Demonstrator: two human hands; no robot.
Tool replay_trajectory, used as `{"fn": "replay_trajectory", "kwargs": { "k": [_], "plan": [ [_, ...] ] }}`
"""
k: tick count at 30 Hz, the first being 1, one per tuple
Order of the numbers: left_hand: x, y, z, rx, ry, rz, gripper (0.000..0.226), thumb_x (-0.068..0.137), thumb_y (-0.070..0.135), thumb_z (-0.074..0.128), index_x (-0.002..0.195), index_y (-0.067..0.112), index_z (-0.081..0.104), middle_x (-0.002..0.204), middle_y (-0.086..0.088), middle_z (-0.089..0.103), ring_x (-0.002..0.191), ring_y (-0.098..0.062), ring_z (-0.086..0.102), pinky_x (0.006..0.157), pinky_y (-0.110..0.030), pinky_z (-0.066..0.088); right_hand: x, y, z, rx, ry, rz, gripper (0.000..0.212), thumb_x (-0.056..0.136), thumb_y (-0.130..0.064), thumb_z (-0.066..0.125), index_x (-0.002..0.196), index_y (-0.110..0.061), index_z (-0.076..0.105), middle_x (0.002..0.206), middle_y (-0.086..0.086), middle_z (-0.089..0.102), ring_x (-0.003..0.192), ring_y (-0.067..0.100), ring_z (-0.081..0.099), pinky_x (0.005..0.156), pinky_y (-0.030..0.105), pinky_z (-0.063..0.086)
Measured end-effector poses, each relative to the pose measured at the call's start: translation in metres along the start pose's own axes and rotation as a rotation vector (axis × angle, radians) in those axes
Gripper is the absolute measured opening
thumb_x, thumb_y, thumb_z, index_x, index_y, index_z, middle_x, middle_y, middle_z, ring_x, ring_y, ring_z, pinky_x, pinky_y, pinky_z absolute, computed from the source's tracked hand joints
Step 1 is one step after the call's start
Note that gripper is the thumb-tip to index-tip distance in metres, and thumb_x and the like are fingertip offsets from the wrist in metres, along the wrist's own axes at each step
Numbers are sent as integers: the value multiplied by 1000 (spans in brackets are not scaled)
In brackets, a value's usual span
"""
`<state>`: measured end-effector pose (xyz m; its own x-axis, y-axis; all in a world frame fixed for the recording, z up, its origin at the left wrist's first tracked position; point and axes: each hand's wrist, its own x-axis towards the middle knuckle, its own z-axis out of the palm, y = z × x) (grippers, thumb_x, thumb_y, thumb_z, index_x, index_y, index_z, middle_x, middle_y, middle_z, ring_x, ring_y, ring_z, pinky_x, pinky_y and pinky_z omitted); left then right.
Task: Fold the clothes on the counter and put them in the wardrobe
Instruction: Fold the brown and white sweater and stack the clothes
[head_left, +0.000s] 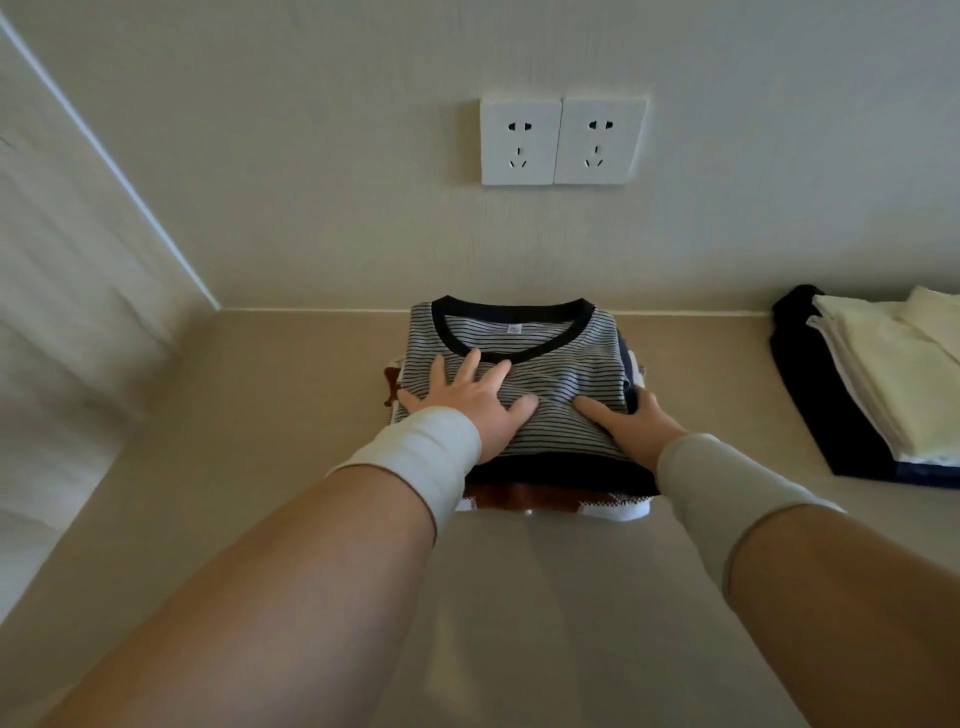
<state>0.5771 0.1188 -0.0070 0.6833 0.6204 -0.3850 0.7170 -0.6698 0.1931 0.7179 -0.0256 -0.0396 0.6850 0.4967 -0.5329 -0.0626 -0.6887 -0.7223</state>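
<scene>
At centre frame, against the back wall, a folded striped shirt (519, 374) sits on top of a small stack of folded clothes (550, 493) on the tabletop (260, 467). Left hand (475, 405) lies flat on the shirt with its fingers (470, 364) spread wide, pressing down and gripping nothing. Right hand (636, 423) rests at the shirt's right edge, thumb laid across the top; its other fingers appear to curl down over the side of the stack, though they are hidden from view.

Risks: if the stack is lifted from one side only, the lower layers could slide out and unfold, since a brown-and-white piece already juts past the front edge. Uneven pressure could crease the top fold.

Condition: the shirt has thin dark stripes on pale cloth, a dark collar band facing the wall and a dark hem at the near edge; the fold is square and tidy. A second pile (883, 384), cream over dark, lies at right of frame, well apart.
</scene>
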Motion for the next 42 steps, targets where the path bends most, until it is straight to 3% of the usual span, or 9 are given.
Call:
{"fn": "replay_trajectory", "kwargs": {
  "k": [10, 15, 20, 23, 27, 33, 36, 39, 42],
  "plan": [
    [-55, -149, 3, 3, -131, -176, 81, 76, 82, 14, 150, 49, 3, 161, 9, -15, 145, -33, -21, 117, -57, 1, -35, -44, 127, -215, -229, -127, 112, 72, -69, 68, 155, -27, 7, 149, 5, 43, 128, 31, 49, 110, 39, 37],
    [-111, -220, 6, -44, -161, -290, 72, 88, 67, 31, 151, 44, 4, 161, 8, -10, 147, -33, -16, 119, -52, 0, -81, -59, 196, -369, -345, -127, 114, 74, -71, 64, 155, -17, 5, 150, 8, 40, 130, 31, 46, 110, 40, 36],
    [-145, -223, -19, 26, -202, -357, 76, 91, 51, 51, 153, 34, 10, 162, 0, 0, 147, -38, -2, 119, -53, 10, -118, -69, 225, -488, -372, -147, 96, 77, -65, 66, 145, -8, 30, 137, 10, 52, 121, 28, 53, 106, 41, 42],
    [-140, -192, -26, 53, -99, -341, 82, 87, 45, 54, 153, 32, 8, 162, 0, -3, 147, -35, -10, 117, -58, 11, -134, -71, 211, -457, -267, -212, 98, 78, -57, 70, 149, -8, 22, 139, 11, 48, 121, 30, 53, 102, 42, 44],
    [-125, -125, -18, -46, 6, -153, 80, 91, 45, 48, 153, 33, 0, 162, 3, -11, 147, -30, -17, 117, -57, 7, -142, -70, 155, -498, -85, -286, 94, 84, -48, 67, 154, -17, 12, 142, 14, 46, 120, 31, 53, 92, 35, 46],
    [-97, 15, -8, -76, 43, 110, 84, 94, 43, 52, 154, 28, -4, 162, -3, -7, 149, -29, -5, 120, -43, 6, -130, -43, 32, -443, 114, -204, 86, 86, -35, 68, 153, -24, 16, 143, 16, 43, 122, 32, 52, 93, 33, 45],
    [-77, 101, 3, -183, 34, 195, 90, 91, 43, 59, 154, 28, -3, 162, -5, -5, 149, -27, 3, 120, -39, 11, -116, -8, -46, -393, 228, -130, 82, 88, -31, 66, 153, -25, 16, 145, 16, 39, 118, 32, 54, 83, 33, 45],
    [-55, 196, 22, -359, -38, 187, 91, 90, 41, 62, 155, 24, -1, 162, -7, 2, 148, -26, 11, 119, -38, 16, -92, 36, -131, -376, 326, -70, 73, 89, -33, 64, 149, -21, 24, 141, 14, 41, 115, 33, 54, 84, 34, 48],
    [-24, 277, 49, -590, -128, -5, 83, 93, 37, 58, 154, 15, 6, 156, -10, 25, 141, -30, 29, 113, -37, 26, -60, 80, -209, -474, 361, -24, 67, 89, -28, 60, 146, -20, 26, 138, 12, 42, 122, 34, 47, 99, 42, 45]
  ]
}}
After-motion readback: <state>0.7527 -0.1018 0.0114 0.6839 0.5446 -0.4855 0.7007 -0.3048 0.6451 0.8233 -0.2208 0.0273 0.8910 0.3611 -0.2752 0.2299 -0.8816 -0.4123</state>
